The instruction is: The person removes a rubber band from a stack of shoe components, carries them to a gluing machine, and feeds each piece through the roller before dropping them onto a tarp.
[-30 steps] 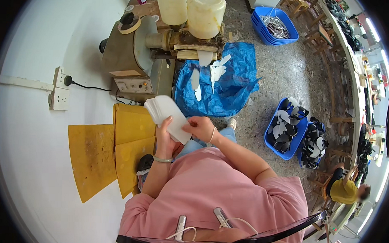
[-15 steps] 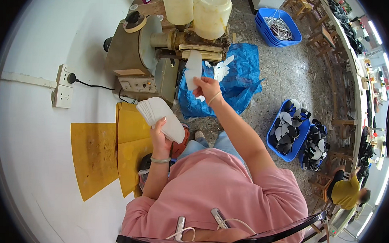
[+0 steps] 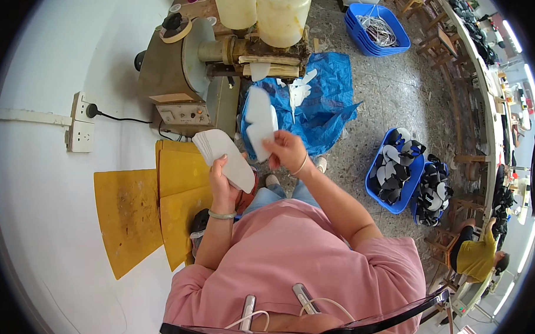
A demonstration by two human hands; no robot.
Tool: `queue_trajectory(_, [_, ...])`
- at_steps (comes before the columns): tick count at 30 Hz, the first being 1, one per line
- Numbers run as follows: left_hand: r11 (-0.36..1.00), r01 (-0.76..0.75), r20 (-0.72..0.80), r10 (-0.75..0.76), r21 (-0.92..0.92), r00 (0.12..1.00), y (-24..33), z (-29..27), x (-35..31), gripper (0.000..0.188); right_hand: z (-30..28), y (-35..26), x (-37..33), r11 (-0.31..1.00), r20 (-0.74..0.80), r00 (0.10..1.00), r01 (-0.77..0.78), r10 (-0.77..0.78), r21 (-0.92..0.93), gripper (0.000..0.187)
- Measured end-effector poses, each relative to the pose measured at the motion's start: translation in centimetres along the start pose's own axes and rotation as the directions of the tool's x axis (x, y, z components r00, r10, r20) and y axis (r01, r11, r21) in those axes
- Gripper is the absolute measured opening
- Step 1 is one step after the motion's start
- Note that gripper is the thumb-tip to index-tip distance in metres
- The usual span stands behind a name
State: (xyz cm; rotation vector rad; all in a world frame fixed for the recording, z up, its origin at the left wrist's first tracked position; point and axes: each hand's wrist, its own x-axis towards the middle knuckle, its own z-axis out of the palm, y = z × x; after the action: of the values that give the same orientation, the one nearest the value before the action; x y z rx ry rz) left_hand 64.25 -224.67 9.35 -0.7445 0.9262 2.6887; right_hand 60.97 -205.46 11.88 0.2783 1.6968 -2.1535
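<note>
Left hand [image 3: 223,180]: my fingers are wrapped around a stack of white insoles [image 3: 223,155], held up in front of my chest, the stack fanned slightly at its upper end.
Right hand [image 3: 287,151]: my fingers pinch the lower edge of 1 single white insole [image 3: 260,122] — it stands nearly upright, its top pointing toward the machine.
Gap: the single insole sits just to the right of the stack, apart from it.
Machine [image 3: 182,70]: a tan motor unit against the wall, with a roller and 2 pale plastic jugs [image 3: 267,11] on top; it is beyond both hands.
Blue sheet [image 3: 317,104]: spread on the floor below the machine, with a few white pieces lying on it.
Yellow boards [image 3: 142,210]: leaning by the wall, on my left.
Blue crates [image 3: 406,172]: on the floor to my right, filled with black and white pieces — well apart from my hands.
Wall socket [image 3: 80,122]: a black plug and cord run from it toward the machine.
</note>
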Motion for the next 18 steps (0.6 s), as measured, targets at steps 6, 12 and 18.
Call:
queue_trajectory(6, [0.972, -0.197, -0.012, 0.2, 0.127, 0.98, 0.5, 2.1, -0.7, 0.047, -3.5, -1.1, 5.6, 0.988, -0.097, 0.995, 0.019, -0.004, 0.155, 0.023])
queue_trajectory(12, [0.974, -0.165, -0.039, 0.173, 0.154, 0.984, 1.1, 2.9, -0.7, 0.041, -4.3, -2.5, 9.0, 0.976, -0.179, 0.983, 0.074, -0.037, 0.203, 0.035])
queue_trajectory(18, [0.941, -0.244, -0.042, 0.261, 0.233, 0.965, -0.8, 2.3, 0.3, 0.04, 1.6, -0.3, -0.9, 0.822, 0.19, 0.981, 0.071, 0.046, -0.565, 0.033])
